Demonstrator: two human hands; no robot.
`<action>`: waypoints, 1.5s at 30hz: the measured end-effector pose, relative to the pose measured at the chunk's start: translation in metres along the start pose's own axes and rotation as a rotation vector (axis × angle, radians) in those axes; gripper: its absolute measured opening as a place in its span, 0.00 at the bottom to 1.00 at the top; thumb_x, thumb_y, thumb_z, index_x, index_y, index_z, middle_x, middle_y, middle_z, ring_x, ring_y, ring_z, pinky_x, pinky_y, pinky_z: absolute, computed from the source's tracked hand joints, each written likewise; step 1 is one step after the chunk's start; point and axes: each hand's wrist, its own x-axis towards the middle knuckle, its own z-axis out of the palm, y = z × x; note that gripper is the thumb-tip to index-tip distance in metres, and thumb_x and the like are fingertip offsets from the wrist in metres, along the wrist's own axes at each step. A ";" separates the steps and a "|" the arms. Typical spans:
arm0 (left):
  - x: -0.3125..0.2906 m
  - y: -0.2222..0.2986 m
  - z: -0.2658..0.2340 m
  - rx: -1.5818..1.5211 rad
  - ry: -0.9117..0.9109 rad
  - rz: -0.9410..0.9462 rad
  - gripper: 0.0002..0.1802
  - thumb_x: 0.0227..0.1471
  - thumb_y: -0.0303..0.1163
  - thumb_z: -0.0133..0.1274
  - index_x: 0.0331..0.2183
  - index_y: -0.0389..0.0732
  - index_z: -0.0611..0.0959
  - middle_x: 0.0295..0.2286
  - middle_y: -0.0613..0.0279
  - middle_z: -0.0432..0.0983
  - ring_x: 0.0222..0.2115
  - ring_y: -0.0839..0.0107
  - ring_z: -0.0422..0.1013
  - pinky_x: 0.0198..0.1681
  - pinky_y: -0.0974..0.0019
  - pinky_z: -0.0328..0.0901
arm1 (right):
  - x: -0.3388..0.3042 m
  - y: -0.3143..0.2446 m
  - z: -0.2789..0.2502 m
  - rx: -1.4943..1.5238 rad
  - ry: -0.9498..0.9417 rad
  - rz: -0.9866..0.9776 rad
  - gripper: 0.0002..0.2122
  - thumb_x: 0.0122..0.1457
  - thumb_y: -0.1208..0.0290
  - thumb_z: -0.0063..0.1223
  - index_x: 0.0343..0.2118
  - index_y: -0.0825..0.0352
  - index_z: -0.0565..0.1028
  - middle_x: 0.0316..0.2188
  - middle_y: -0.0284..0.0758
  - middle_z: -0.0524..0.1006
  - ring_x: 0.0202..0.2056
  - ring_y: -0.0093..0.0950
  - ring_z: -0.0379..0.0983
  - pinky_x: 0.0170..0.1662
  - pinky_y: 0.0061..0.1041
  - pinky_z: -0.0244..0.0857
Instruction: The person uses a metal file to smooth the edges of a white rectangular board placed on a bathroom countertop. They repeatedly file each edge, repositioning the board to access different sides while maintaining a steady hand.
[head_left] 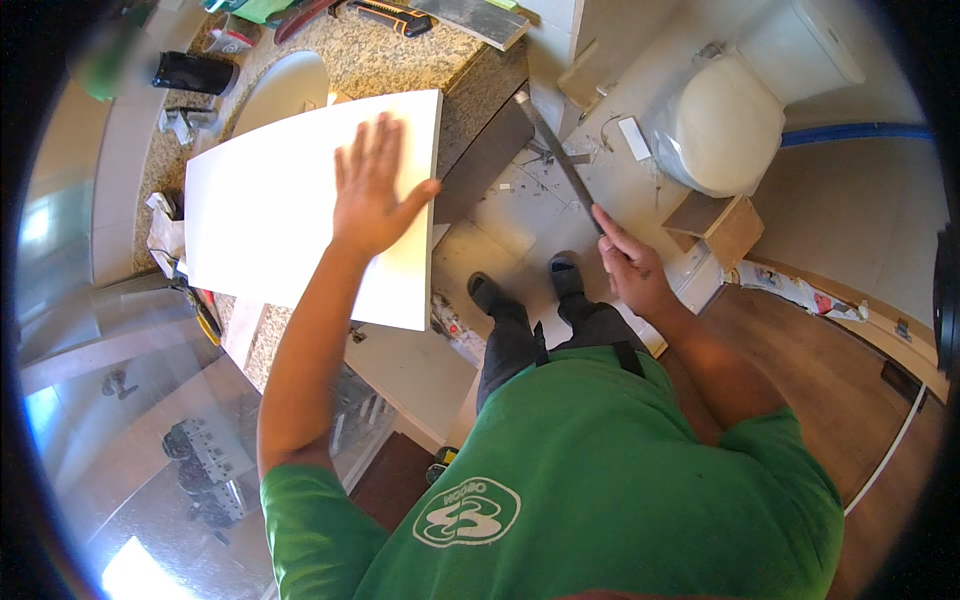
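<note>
A white board (270, 200) lies over the granite counter, its right edge jutting out past it. My left hand (372, 195) rests flat on the board near that edge, fingers stretched out and the thumb apart. To the right of the board, clear of it, my right hand (632, 265) is closed round the lower end of a long, dark, narrow metal file (562, 160). The file slants up and away to the left, and its paler far end points toward the counter's corner. My fingers hide its grip end.
A sink basin (290, 90) shows behind the board. A utility knife (392, 17) and a dark strip (475, 20) lie on the granite counter (400, 65). To the right stand a toilet (725, 125) and a small wooden box (730, 228). Debris litters the tiled floor (500, 235).
</note>
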 end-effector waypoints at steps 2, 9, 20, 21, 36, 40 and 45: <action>0.029 0.023 0.005 -0.074 0.108 0.098 0.51 0.58 0.65 0.50 0.71 0.48 0.55 0.72 0.58 0.46 0.73 0.56 0.38 0.73 0.41 0.33 | -0.003 0.000 -0.009 -0.063 -0.007 0.015 0.22 0.72 0.73 0.44 0.68 0.65 0.64 0.64 0.45 0.71 0.64 0.30 0.67 0.64 0.25 0.58; 0.102 0.028 0.001 -0.230 0.012 -0.124 0.23 0.49 0.42 0.60 0.49 0.52 0.82 0.49 0.60 0.78 0.58 0.58 0.67 0.70 0.44 0.45 | -0.017 -0.004 -0.008 -0.214 -0.030 -0.210 0.24 0.73 0.69 0.44 0.70 0.62 0.62 0.26 0.21 0.62 0.28 0.13 0.57 0.35 0.15 0.57; 0.045 0.053 -0.023 -0.345 0.024 -0.014 0.16 0.46 0.36 0.61 0.41 0.51 0.85 0.33 0.61 0.78 0.45 0.58 0.73 0.63 0.48 0.52 | -0.042 -0.007 -0.006 -0.018 -0.003 0.016 0.24 0.73 0.66 0.44 0.70 0.62 0.61 0.23 0.19 0.62 0.22 0.10 0.55 0.27 0.14 0.55; 0.037 0.056 -0.025 -0.361 0.008 -0.012 0.16 0.46 0.36 0.60 0.41 0.51 0.85 0.31 0.62 0.77 0.44 0.58 0.73 0.62 0.48 0.53 | -0.041 -0.007 -0.006 0.009 0.008 0.035 0.24 0.73 0.65 0.44 0.70 0.62 0.61 0.23 0.20 0.62 0.22 0.10 0.56 0.26 0.14 0.56; -0.037 0.017 -0.003 -0.047 0.176 -0.154 0.46 0.60 0.62 0.50 0.65 0.36 0.67 0.66 0.43 0.58 0.69 0.44 0.48 0.70 0.38 0.40 | -0.020 -0.016 0.019 -0.181 -0.273 0.152 0.20 0.71 0.65 0.44 0.62 0.69 0.68 0.28 0.40 0.76 0.28 0.31 0.75 0.36 0.32 0.70; -0.037 -0.017 -0.002 0.020 0.027 -0.503 0.56 0.60 0.72 0.38 0.70 0.35 0.54 0.70 0.43 0.44 0.72 0.45 0.37 0.72 0.40 0.32 | -0.021 -0.031 0.024 -0.158 -0.279 -0.046 0.25 0.71 0.69 0.45 0.69 0.68 0.61 0.27 0.32 0.70 0.27 0.21 0.66 0.35 0.22 0.64; -0.042 -0.028 0.010 -0.053 0.052 -0.480 0.56 0.61 0.71 0.39 0.70 0.34 0.54 0.70 0.41 0.45 0.72 0.44 0.38 0.72 0.40 0.34 | -0.016 -0.036 0.021 -0.238 -0.309 -0.109 0.24 0.70 0.72 0.45 0.68 0.68 0.62 0.31 0.35 0.72 0.32 0.23 0.66 0.39 0.23 0.64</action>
